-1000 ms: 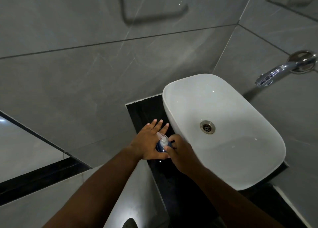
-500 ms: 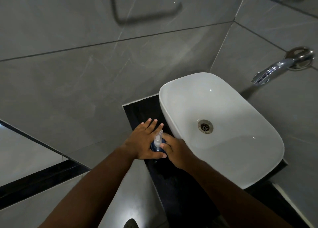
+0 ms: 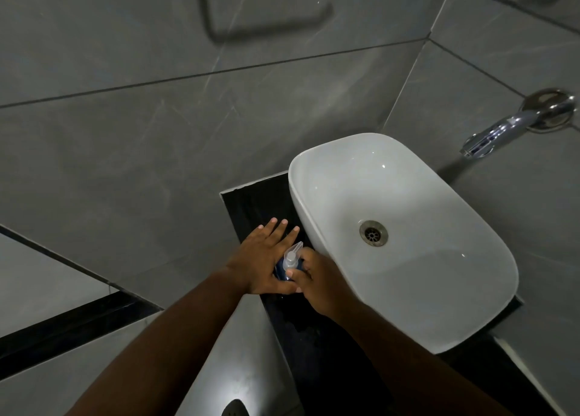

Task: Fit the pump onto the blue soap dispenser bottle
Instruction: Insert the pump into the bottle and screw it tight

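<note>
The blue soap dispenser bottle [image 3: 280, 270] stands on the black counter [image 3: 251, 202] just left of the white basin, mostly hidden between my hands. A clear pump [image 3: 291, 255] sits on top of it, nozzle pointing up and right. My left hand [image 3: 263, 258] lies against the bottle's left side, thumb under it, fingers stretched out flat. My right hand [image 3: 317, 282] is curled around the bottle's neck at the pump collar, from the right.
A white oval basin [image 3: 408, 195] with a metal drain [image 3: 373, 232] fills the right of the counter. A chrome tap [image 3: 508, 126] juts from the grey tiled wall at the upper right. The counter's left edge drops to grey tiles.
The pump nozzle has turned a little and now points more to the upper right. Both hands stay on the bottle in nearly the same place.
</note>
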Motion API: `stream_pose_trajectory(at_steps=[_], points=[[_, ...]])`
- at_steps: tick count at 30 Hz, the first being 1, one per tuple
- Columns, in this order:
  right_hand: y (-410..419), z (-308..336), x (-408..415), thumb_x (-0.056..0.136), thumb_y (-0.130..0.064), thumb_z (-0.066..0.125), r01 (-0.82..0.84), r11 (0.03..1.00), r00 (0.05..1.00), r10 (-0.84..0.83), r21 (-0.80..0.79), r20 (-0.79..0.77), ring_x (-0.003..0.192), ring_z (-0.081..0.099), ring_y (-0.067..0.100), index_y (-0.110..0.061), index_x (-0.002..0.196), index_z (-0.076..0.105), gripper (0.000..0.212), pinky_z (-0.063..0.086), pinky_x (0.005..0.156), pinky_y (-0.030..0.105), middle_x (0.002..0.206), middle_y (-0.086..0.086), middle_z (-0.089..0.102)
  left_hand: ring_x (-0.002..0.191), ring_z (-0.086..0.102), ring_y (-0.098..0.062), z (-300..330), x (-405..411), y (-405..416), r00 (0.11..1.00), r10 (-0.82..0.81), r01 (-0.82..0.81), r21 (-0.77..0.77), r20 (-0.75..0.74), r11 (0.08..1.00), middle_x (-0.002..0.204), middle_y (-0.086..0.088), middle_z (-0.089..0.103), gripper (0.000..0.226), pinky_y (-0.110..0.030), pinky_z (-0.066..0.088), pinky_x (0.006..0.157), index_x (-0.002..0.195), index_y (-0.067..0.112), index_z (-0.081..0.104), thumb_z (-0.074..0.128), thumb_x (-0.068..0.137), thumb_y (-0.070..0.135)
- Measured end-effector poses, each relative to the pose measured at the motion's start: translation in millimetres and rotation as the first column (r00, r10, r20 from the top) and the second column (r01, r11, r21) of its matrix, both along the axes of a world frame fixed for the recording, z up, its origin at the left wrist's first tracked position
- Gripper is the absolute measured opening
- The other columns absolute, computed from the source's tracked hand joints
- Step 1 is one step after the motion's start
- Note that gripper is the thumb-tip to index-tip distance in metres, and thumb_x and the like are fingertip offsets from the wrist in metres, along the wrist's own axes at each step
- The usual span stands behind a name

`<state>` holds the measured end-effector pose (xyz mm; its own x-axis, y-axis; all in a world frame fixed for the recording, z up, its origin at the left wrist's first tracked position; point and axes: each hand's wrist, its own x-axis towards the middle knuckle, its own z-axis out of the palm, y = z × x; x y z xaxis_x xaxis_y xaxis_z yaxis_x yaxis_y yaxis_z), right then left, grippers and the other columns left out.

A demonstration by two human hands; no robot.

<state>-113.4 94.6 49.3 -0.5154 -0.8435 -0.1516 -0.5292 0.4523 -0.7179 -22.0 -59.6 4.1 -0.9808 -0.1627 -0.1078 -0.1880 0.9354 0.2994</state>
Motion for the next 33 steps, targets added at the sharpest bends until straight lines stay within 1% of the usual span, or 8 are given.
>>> stream_pose_trajectory(at_steps=[3,8,14,16,21,25,28,33], points=[[-0.5,-0.3,1.4,0.091,-0.023,0.061,0.014,1.0,1.0,-0.014,-0.026,-0.004,0.092,0.067,0.018,-0.008,0.109,0.06,0.023,0.055,0.083,0.03,0.104,0.009,0.07,0.146,-0.014,-0.024,-1.6,0.0,0.1,1.0,0.004,-0.004,0.007,-0.01,1.0,0.162,-0.011,-0.002,0.113,-0.041,-0.007,0.116,0.152,0.024,-0.005,0.039,0.07,0.088],[-3.6,-1.1,9.0,0.092,-0.018,0.061,0.025,0.998,1.0,-0.025,-0.059,-0.007,0.108,0.061,0.017,-0.006,0.12,0.06,0.03,0.049,0.098,0.029,0.118,0.008,0.065,0.147,-0.01,-0.025,-3.5,0.4,0.9,0.999,0.029,-0.027,0.037,-0.034,0.999,0.163,-0.011,0.003,0.109,-0.04,-0.006,0.116,0.153,0.023,-0.001,0.046,0.073,0.081],[-8.5,-5.8,9.7,0.089,-0.023,0.065,0.119,0.993,0.991,-0.118,-0.023,0.061,0.074,0.059,-0.003,-0.011,0.101,0.064,0.017,0.042,0.065,0.003,0.089,-0.006,0.065,0.146,-0.013,-0.022,-8.1,0.4,2.7,0.998,0.044,-0.042,0.06,-0.045,0.997,0.163,-0.01,0.003,0.11,-0.04,-0.005,0.117,0.153,0.024,-0.001,0.045,0.071,0.08],[-9.2,-6.8,9.2,0.087,-0.025,0.067,0.134,0.991,0.99,-0.133,-0.025,0.047,0.067,0.055,-0.004,-0.012,0.095,0.064,0.016,0.04,0.057,0.002,0.082,-0.008,0.06,0.146,-0.013,-0.022,-8.6,0.0,1.5,0.998,0.038,-0.036,0.06,-0.042,0.998,0.163,-0.01,0.002,0.111,-0.04,-0.006,0.117,0.153,0.024,-0.003,0.044,0.07,0.081],[-8.4,-6.7,12.5,0.088,-0.027,0.067,0.153,0.988,0.988,-0.154,-0.036,-0.013,0.078,0.064,0.011,-0.008,0.096,0.066,0.02,0.042,0.067,0.009,0.09,0.004,0.07,0.146,-0.012,-0.022,-4.4,-1.4,0.9,0.998,0.027,-0.024,0.048,-0.051,0.999,0.163,-0.011,0.003,0.113,-0.041,-0.005,0.117,0.153,0.022,-0.001,0.041,0.068,0.083],[-6.8,6.9,10.3,0.088,-0.029,0.067,0.109,0.994,0.991,-0.11,0.026,0.076,0.098,0.068,0.017,-0.009,0.115,0.064,0.034,0.056,0.091,0.031,0.111,0.007,0.071,0.145,-0.015,-0.021,-4.4,-2.0,1.5,0.999,0.023,-0.022,0.029,-0.037,0.999,0.163,-0.011,0.001,0.114,-0.039,-0.008,0.116,0.153,0.022,-0.001,0.04,0.068,0.086],[-6.7,16.1,10.7,0.084,-0.037,0.07,0.098,0.995,0.989,-0.095,-0.029,0.114,0.088,0.067,-0.002,-0.021,0.114,0.062,0.035,0.052,0.082,0.01,0.106,-0.009,0.07,0.147,-0.012,-0.025,-6.3,-2.3,1.3,1.0,0.017,-0.017,-0.007,-0.012,1.0,0.163,-0.011,0.0,0.113,-0.041,-0.006,0.117,0.153,0.021,-0.002,0.037,0.069,0.086],[-15.0,26.9,12.3,0.088,-0.052,0.058,0.213,0.964,0.958,-0.174,0.159,-0.23,0.068,0.059,0.011,-0.011,0.092,0.07,0.043,0.041,0.065,0.018,0.084,0.005,0.072,0.144,-0.018,-0.02,-7.7,-1.8,1.0,0.999,0.028,-0.028,0.024,-0.022,0.999,0.162,-0.009,-0.004,0.115,-0.038,-0.009,0.116,0.15,0.026,-0.011,0.036,0.066,0.089]])
